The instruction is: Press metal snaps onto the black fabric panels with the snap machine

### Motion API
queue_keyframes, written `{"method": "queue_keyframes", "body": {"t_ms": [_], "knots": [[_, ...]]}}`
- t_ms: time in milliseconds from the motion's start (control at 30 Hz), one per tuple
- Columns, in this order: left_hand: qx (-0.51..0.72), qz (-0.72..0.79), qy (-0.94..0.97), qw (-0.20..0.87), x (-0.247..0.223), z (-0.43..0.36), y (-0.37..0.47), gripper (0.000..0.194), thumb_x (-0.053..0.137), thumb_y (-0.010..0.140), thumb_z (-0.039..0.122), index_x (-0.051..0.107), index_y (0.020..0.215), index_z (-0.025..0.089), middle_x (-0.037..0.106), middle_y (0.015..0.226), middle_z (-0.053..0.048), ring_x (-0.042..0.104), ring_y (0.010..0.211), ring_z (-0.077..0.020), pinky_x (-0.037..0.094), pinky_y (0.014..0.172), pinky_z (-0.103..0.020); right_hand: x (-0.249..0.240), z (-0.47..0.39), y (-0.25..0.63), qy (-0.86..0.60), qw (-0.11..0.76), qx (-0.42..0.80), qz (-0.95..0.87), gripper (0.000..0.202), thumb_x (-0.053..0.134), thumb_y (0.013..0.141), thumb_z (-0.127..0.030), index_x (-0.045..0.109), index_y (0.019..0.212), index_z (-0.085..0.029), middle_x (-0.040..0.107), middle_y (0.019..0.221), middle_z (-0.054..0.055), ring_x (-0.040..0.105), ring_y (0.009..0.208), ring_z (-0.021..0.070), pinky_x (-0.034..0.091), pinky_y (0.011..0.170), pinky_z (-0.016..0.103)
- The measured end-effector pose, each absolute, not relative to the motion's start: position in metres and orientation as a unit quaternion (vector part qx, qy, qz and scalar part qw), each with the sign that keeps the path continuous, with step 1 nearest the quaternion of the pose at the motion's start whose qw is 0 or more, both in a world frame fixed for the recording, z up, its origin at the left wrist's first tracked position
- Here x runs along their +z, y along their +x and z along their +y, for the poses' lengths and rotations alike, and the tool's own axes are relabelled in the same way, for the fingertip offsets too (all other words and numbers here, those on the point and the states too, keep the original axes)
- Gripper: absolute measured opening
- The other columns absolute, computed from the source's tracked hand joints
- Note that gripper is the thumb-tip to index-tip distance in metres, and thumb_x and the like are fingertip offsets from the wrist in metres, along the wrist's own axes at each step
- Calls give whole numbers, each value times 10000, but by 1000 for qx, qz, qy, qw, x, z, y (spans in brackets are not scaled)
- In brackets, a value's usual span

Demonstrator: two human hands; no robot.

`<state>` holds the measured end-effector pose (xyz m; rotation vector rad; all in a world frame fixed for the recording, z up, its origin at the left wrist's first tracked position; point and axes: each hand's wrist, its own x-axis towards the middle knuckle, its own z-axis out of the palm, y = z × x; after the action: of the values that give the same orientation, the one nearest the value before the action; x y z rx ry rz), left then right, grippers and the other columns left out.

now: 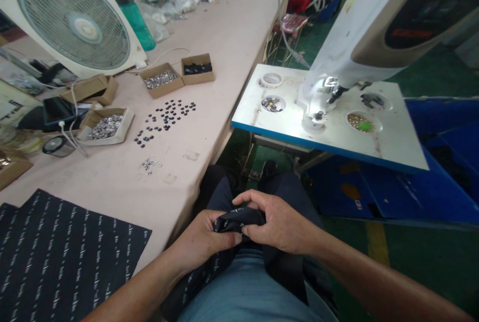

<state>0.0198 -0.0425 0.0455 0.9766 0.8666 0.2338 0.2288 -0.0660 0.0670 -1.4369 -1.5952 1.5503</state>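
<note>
A dark fabric with white lettering [239, 218] is bunched up between my two hands, above my lap. My left hand [204, 239] grips its left side, with the thumb lying along the lower edge. My right hand [275, 222] pinches the right side, thumb below and fingers curled over the top. The two thumbs are close together at the middle of the bunch. Part of the cloth hangs down toward my lap. More printed dark fabric [71, 257] lies flat on the table at the lower left.
Black snap pieces [166, 120] and small metal pieces [150, 164] are scattered on the table [220, 32]. Boxes of parts [107, 126], a fan [75, 17] and a bottle [138, 25] stand beyond. At right, a press machine [352, 27] stands over a white board [262, 125].
</note>
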Motion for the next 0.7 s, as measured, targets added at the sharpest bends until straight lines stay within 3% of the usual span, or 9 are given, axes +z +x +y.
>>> {"method": "queue_keyframes", "body": {"t_ms": [200, 300, 433, 567, 700], "knots": [[127, 395, 438, 798, 41, -44, 21, 344, 805, 731, 411, 703, 812, 93, 494, 671, 19, 360, 634, -82, 253, 597, -213, 60, -59, 235, -490, 258, 654, -516, 364, 692, 718, -157, 648, 1080, -168, 700, 877, -2, 623, 751, 140, 459, 673, 234], [149, 383, 417, 811, 39, -42, 25, 395, 804, 727, 468, 689, 771, 93, 479, 644, 23, 352, 618, -81, 237, 587, -221, 53, -56, 244, -454, 268, 727, -439, 370, 782, 719, -270, 653, 1044, -148, 717, 940, 33, 646, 823, 163, 480, 743, 261], [166, 381, 381, 826, 34, -38, 36, 418, 839, 660, 464, 669, 742, 91, 494, 637, 19, 374, 592, -81, 252, 581, -228, 49, -42, 260, -455, 243, 734, -441, 350, 765, 792, -425, 668, 980, -146, 708, 870, 26, 641, 778, 167, 472, 697, 258], [155, 368, 382, 834, 26, -32, 45, 347, 848, 602, 360, 615, 675, 115, 480, 627, 39, 383, 568, -69, 281, 567, -217, 54, -8, 270, -476, 140, 637, -590, 300, 618, 913, -438, 715, 908, -155, 716, 844, 38, 657, 803, 200, 476, 708, 276], [162, 314, 409, 841, 10, -28, 46, 244, 796, 618, 279, 620, 705, 136, 505, 659, 59, 407, 588, -61, 320, 571, -193, 66, 39, 255, -505, 69, 394, -765, 165, 630, 880, -307, 739, 925, -193, 731, 887, 45, 661, 836, 218, 466, 767, 306]]}}
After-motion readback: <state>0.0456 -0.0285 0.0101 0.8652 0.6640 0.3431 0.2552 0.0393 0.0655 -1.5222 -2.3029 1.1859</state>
